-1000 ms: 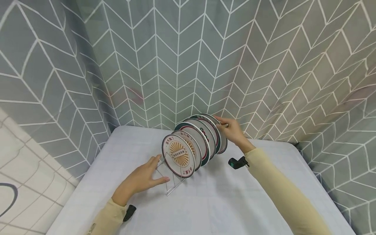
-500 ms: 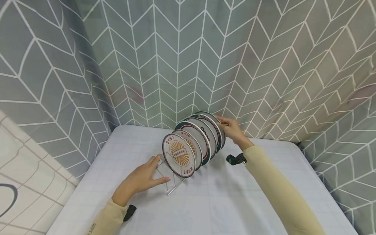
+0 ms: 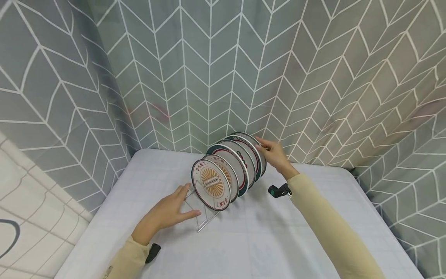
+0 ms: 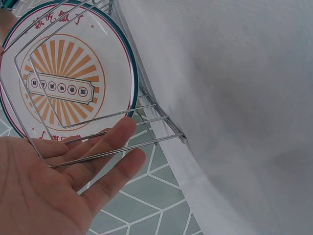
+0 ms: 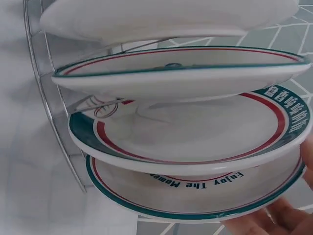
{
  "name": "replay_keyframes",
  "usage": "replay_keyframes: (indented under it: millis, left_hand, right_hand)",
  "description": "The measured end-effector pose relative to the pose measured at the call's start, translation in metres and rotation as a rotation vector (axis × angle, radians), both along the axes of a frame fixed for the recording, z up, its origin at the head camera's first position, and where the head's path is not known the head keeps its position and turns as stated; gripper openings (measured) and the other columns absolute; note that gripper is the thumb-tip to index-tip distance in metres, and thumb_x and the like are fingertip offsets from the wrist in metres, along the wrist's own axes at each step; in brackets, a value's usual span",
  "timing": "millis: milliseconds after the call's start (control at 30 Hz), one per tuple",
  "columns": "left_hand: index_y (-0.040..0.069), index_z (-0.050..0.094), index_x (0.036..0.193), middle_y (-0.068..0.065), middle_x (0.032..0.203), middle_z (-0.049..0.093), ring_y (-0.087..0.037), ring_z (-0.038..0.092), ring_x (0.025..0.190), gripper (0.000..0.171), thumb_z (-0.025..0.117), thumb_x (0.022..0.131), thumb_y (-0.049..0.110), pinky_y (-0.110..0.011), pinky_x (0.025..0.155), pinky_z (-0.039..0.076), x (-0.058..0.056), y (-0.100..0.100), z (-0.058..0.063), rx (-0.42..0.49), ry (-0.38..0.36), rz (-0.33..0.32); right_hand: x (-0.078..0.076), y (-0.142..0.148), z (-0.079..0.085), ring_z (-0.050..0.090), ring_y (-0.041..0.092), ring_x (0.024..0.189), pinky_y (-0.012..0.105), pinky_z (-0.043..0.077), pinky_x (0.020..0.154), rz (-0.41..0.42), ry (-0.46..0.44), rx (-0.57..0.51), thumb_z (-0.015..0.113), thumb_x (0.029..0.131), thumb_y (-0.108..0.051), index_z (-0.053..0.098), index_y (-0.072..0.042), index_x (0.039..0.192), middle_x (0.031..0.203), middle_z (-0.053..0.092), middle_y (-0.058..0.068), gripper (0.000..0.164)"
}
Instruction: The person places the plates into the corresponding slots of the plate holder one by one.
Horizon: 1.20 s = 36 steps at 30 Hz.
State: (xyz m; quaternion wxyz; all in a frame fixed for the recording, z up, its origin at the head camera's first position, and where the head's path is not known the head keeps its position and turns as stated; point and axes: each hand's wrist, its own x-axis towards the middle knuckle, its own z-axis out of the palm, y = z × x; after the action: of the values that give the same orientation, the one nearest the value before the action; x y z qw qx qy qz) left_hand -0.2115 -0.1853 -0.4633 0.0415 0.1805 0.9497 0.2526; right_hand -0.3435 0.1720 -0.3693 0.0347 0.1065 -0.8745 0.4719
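Note:
A wire plate rack (image 3: 208,222) stands on the table with several round plates upright and leaning in a row. The nearest plate (image 3: 211,183) has an orange sunburst and red characters. At the rack's near end is my left hand (image 3: 170,209); in the left wrist view its extended fingers lie against the wires. My right hand (image 3: 274,155) grips the rim of the farthest plate (image 5: 220,197), which is green-edged and lettered "Enjoy The". Its fingers are under that plate in the right wrist view. Beside it sits a plate with a wide green band (image 5: 288,105).
White cloth covers the table (image 3: 265,244). Close behind the plates hangs a grey curtain (image 3: 223,77) with white chevron lines, which also runs along both sides. Black devices (image 3: 278,191) are strapped at both wrists.
The farthest plate has moved left and up against its neighbour, with my right hand still on its rim. My left hand keeps its place at the rack.

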Motion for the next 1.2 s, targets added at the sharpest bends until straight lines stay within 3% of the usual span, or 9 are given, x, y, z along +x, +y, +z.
replay_keyframes:
  millis: [133,200,300,467,733,833,933,1067,1200]
  left_hand:
    - [0.001,0.021,0.155,-0.025,0.155,0.033,-0.042,0.043,0.136,0.111,0.057,0.081,0.075,-0.054,0.109,0.040,0.001,-0.001,-0.001,0.001,-0.002,0.003]
    - [0.001,0.021,0.155,-0.025,0.154,0.033,-0.042,0.043,0.137,0.110,0.056,0.081,0.075,-0.054,0.109,0.040,0.001,-0.002,0.000,-0.006,0.011,-0.003]
    - [0.001,0.021,0.155,-0.026,0.154,0.034,-0.042,0.043,0.136,0.110,0.056,0.081,0.075,-0.054,0.109,0.040,0.000,-0.002,0.002,-0.015,0.022,-0.007]
    - [0.000,0.022,0.155,-0.026,0.154,0.033,-0.042,0.043,0.136,0.111,0.056,0.081,0.076,-0.054,0.110,0.039,-0.001,-0.001,0.004,-0.010,0.011,-0.009]
    - [0.000,0.022,0.154,-0.025,0.155,0.033,-0.042,0.043,0.136,0.111,0.057,0.081,0.075,-0.054,0.110,0.039,0.001,0.000,0.002,-0.011,0.001,0.007]
    - [0.000,0.022,0.155,-0.025,0.155,0.033,-0.042,0.043,0.137,0.112,0.056,0.080,0.076,-0.054,0.110,0.039,0.002,0.000,0.003,-0.016,-0.008,0.002]
    - [0.000,0.022,0.155,-0.025,0.155,0.033,-0.041,0.041,0.138,0.113,0.056,0.080,0.077,-0.054,0.111,0.038,0.001,-0.001,0.005,-0.016,-0.014,-0.012]
    - [0.005,0.026,0.155,-0.022,0.152,0.039,-0.039,0.044,0.136,0.106,0.057,0.081,0.075,-0.056,0.109,0.040,0.000,-0.008,0.009,0.003,0.008,-0.024]
    - [0.013,0.031,0.154,-0.015,0.143,0.050,-0.033,0.058,0.122,0.097,0.061,0.081,0.071,-0.055,0.100,0.047,0.000,-0.016,0.012,0.039,0.071,-0.022]
  right_hand:
    - [0.017,0.004,-0.002,0.056,0.039,0.120,0.050,0.049,0.098,-0.036,0.039,0.030,0.052,0.102,-0.030,0.036,-0.015,0.152,0.132,0.058,0.026,0.055]
    - [0.030,0.006,-0.005,0.056,0.039,0.121,0.055,0.047,0.100,-0.068,0.080,0.022,0.051,0.103,-0.032,0.035,-0.017,0.153,0.134,0.057,0.024,0.055]
    - [0.056,0.011,-0.014,0.057,0.036,0.118,0.053,0.051,0.096,-0.116,0.107,-0.009,0.051,0.102,-0.035,0.037,-0.019,0.152,0.131,0.059,0.021,0.054]
    - [0.093,0.016,-0.040,0.056,0.033,0.119,0.042,0.057,0.092,-0.132,0.028,-0.101,0.051,0.102,-0.032,0.040,-0.016,0.151,0.134,0.057,0.022,0.052]
    - [0.118,0.007,-0.057,0.059,0.028,0.114,0.031,0.059,0.085,-0.170,0.001,-0.164,0.056,0.101,-0.026,0.047,-0.017,0.146,0.131,0.060,0.017,0.047]
    - [0.132,-0.009,-0.054,0.059,0.016,0.106,0.020,0.057,0.080,-0.213,0.110,-0.212,0.060,0.099,-0.020,0.053,-0.013,0.141,0.126,0.063,0.013,0.043]
    - [0.149,-0.031,-0.053,0.060,0.012,0.102,0.016,0.056,0.076,-0.203,0.301,-0.227,0.066,0.094,-0.010,0.058,-0.009,0.134,0.120,0.065,0.013,0.041]
    - [0.167,-0.068,-0.055,0.062,0.023,0.104,0.025,0.058,0.077,-0.079,0.549,-0.114,0.074,0.085,-0.001,0.058,-0.004,0.132,0.117,0.064,0.013,0.050]
    - [0.176,-0.102,-0.064,0.058,0.024,0.111,0.035,0.058,0.081,-0.009,0.636,0.058,0.079,0.081,-0.011,0.054,-0.006,0.136,0.124,0.060,0.010,0.061]
